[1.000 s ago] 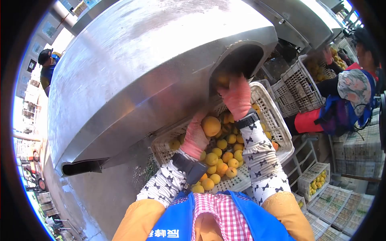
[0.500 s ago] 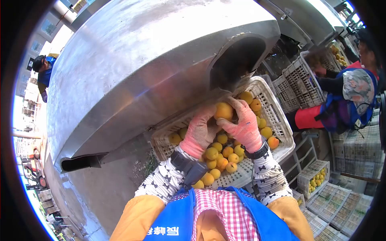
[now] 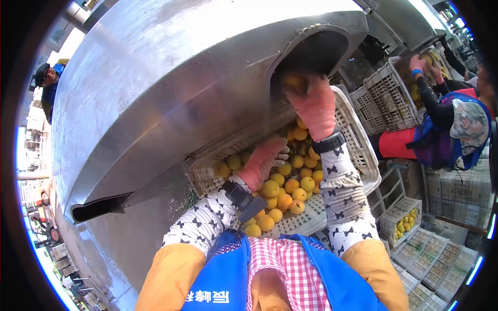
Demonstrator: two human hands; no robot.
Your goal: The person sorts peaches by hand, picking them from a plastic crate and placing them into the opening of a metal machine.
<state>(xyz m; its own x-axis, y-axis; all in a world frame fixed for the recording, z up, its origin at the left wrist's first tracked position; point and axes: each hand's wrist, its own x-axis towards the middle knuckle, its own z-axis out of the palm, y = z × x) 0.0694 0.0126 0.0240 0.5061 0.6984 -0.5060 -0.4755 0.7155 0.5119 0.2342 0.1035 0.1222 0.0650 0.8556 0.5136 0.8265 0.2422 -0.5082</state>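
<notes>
My right hand [image 3: 315, 106] reaches up into dark chute opening [image 3: 311, 54] of metal machine [image 3: 171, 88], fingers on yellow fruit [image 3: 294, 83]; real grasp, cannot tell. My left hand [image 3: 264, 160] open, resting on fruit pile [image 3: 290, 186] in white crate [image 3: 358, 150].

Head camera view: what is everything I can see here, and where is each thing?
Metal machine: one, silvery, upper left, with a dark chute opening above the crate.
Crate: one, white plastic lattice, centre, under the opening.
Yellow fruit: many, yellow-orange, heaped in the crate.
Co-worker: one, blue and patterned clothing, right, hands at a tilted crate of fruit.
Small crate: one, white, lower right, holding some fruit.
Another person: one, dark cap, far left.
Left hand: pink glove, on the fruit heap.
Right hand: pink glove, raised at the opening, beside a fruit.
</notes>
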